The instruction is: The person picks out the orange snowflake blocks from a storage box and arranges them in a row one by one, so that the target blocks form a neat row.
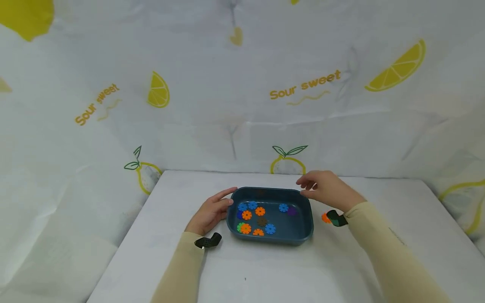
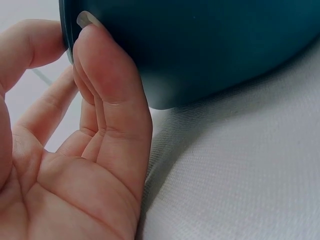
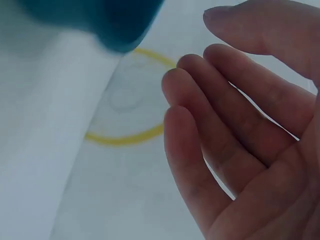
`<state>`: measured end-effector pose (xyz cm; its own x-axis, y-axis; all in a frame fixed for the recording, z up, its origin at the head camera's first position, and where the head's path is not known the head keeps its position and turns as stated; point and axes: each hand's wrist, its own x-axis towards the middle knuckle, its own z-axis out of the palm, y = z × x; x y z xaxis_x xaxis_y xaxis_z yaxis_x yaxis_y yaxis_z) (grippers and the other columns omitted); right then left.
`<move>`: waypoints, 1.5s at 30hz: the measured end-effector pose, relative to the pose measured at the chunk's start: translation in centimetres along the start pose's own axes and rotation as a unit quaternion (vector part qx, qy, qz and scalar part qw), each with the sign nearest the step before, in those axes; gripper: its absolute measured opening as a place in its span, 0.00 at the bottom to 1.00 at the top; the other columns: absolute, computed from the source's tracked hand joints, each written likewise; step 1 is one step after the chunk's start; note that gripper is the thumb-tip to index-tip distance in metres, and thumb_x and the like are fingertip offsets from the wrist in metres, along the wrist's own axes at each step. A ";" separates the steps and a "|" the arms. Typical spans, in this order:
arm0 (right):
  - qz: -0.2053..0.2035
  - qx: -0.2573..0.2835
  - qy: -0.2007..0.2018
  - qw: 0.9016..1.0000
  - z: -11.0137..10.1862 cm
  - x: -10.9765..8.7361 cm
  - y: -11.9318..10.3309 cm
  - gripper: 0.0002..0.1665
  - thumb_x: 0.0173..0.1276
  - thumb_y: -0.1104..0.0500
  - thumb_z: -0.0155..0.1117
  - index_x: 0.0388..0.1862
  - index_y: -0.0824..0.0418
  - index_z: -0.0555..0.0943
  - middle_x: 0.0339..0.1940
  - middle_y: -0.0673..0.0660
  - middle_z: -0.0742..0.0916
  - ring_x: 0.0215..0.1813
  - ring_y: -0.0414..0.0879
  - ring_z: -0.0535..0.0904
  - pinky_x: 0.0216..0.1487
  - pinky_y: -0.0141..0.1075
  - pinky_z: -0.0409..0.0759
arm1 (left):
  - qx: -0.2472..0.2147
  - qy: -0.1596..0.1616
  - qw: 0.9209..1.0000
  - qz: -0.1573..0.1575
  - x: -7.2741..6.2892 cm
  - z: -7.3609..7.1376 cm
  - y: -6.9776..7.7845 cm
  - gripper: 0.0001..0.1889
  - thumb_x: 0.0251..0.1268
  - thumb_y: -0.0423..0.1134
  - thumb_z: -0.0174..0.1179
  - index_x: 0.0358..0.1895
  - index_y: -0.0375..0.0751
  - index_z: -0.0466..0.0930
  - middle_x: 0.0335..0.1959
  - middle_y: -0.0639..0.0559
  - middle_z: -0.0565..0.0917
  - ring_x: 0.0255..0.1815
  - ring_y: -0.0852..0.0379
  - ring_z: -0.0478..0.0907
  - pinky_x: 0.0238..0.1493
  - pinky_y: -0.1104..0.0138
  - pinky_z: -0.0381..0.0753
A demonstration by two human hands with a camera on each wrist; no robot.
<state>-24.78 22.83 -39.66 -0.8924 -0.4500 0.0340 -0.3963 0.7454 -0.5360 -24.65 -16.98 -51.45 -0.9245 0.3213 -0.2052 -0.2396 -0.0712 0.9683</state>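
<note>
A dark blue-green rectangular tray [image 1: 291, 241] stands on the white table, with several small notched plastic discs lying in it. Among them are an orange disc [image 1: 260, 211], a blue disc [image 1: 270, 229] and a purple disc [image 1: 291, 211]. My left hand [image 1: 211, 213] grips the tray's left side at the rim; in the left wrist view its fingertips [image 2: 102, 65] lie against the tray wall. By the far right corner of the tray, my right hand [image 1: 323, 188] hovers with loosely bent fingers. Nothing is between its thumb and fingers [image 3: 225, 115] in the right wrist view.
An orange disc [image 1: 326, 218] lies on the table right of the tray, partly behind the black strap [image 1: 337, 218] at my right wrist. A white sheet [image 1: 212, 139] printed with lemons hangs behind the white table [image 1: 265, 273].
</note>
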 end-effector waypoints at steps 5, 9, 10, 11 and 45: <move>-0.037 -0.019 -0.047 0.998 1.2 3.1 -2.8 0.16 0.74 0.59 0.73 0.58 0.59 0.89 0.51 0.54 0.92 0.52 0.48 0.87 0.56 0.48 0.88 | 0.003 -0.002 1.000 0.002 0.1 0.1 -0.1 0.26 0.81 0.43 0.63 0.78 0.59 0.76 0.61 0.42 0.85 0.59 0.50 0.86 0.62 0.61 0.87; -0.045 -0.035 -0.090 0.994 3.0 4.9 -4.4 0.16 0.74 0.60 0.73 0.58 0.61 0.89 0.50 0.55 0.93 0.50 0.46 0.87 0.57 0.47 0.89 | 0.009 -0.005 1.000 0.002 0.1 0.1 -0.2 0.26 0.81 0.43 0.63 0.79 0.60 0.75 0.61 0.42 0.85 0.58 0.49 0.86 0.62 0.61 0.87; -0.045 -0.038 -0.102 0.993 3.5 5.3 -4.9 0.16 0.74 0.60 0.73 0.57 0.61 0.89 0.50 0.54 0.93 0.49 0.45 0.87 0.57 0.46 0.88 | 0.008 -0.005 1.000 0.002 0.1 0.0 -0.2 0.26 0.81 0.44 0.63 0.79 0.60 0.75 0.62 0.42 0.85 0.57 0.49 0.86 0.62 0.62 0.87; -0.048 -0.044 -0.113 0.992 4.0 5.7 -5.2 0.16 0.73 0.60 0.73 0.57 0.61 0.89 0.49 0.54 0.93 0.48 0.44 0.87 0.57 0.46 0.88 | 0.007 -0.005 1.000 0.001 0.0 0.0 -0.2 0.26 0.81 0.44 0.63 0.78 0.60 0.75 0.62 0.41 0.85 0.57 0.49 0.86 0.61 0.62 0.87; -0.032 -0.159 -0.135 0.977 11.0 7.9 -8.0 0.15 0.68 0.54 0.81 0.28 0.57 0.83 0.24 0.50 0.83 0.29 0.46 0.77 0.40 0.41 0.83 | -0.006 -0.009 1.000 0.006 -0.2 -0.2 0.3 0.26 0.81 0.44 0.63 0.78 0.59 0.76 0.56 0.46 0.87 0.48 0.53 0.85 0.55 0.64 0.87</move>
<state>-26.27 7.97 -44.38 -0.7906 -0.5827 -0.1880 -0.5354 0.8069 -0.2495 -24.62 -17.28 -51.19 -0.9218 0.3369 -0.1915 -0.2329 -0.0866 0.9686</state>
